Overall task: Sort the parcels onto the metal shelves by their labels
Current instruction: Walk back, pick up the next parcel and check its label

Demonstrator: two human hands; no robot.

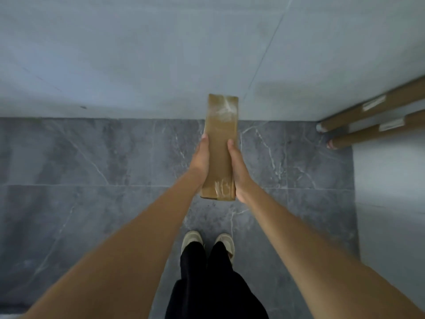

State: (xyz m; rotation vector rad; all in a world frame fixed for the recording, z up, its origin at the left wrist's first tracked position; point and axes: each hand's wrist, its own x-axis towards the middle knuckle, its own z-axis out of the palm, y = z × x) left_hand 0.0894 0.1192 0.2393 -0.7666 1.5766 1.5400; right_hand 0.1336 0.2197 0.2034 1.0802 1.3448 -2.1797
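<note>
**Long Brown Parcel Held Out in Both Hands Over a Grey Floor**

While the person stood with both arms stretched forward, the head camera looked almost straight down on a long, narrow cardboard parcel (220,146) wrapped in brown tape, held out in the air in front of the body. The left hand (200,161) grasped the parcel's left long side, thumb lying along the upper edge and the other fingers hidden beneath. The right hand (238,168) grasped the right long side in the same way, its palm cupping the near corner. The parcel pointed away from the person, its far end overlapping the pale wall (138,54) in the picture and its near end hanging above the dark marbled floor tiles (92,157). Shiny clear tape crossed both ends of the box; no label could be read on the face that showed.

Below the parcel, between the forearms, stood the person's two light-coloured shoes (208,244) under black trousers (207,284), toes pointing toward the wall.

At the right edge, two brown cardboard tubes (368,118) lay side by side on the floor against the wall, well apart from the parcel. Each carried a white label (373,104) whose print was too blurred to read, and each had a pale cap on the end nearer the middle of the picture. A lighter grey surface (391,203) ran down the right side beneath them; what it was could not be told. No metal shelf showed in this view.
</note>
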